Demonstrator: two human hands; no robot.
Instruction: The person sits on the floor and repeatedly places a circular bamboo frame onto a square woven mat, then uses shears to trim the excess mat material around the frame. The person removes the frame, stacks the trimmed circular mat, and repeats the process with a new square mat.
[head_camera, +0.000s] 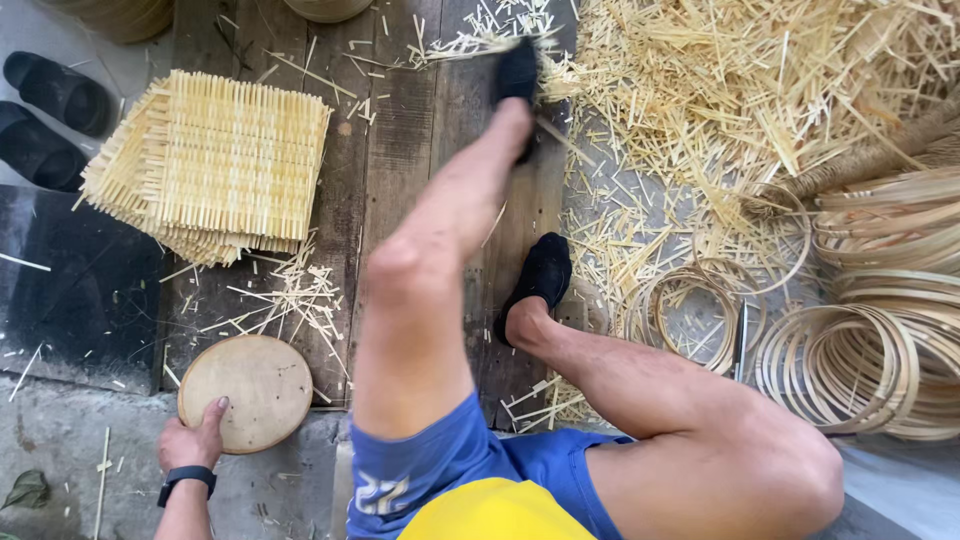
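My left hand grips the near edge of a round woven bamboo disc that lies on the dark wooden boards at the lower left; a black band sits on that wrist. My right hand is out of view. My two bare legs stretch forward over the boards, with a black shoe on each foot. A stack of square woven bamboo mats rests further away, up and left of the disc.
Loose bamboo slivers cover the ground at the upper right. Several coiled bamboo hoops lie at the right. A knife rests among the hoops. Two black sandals sit at the far left.
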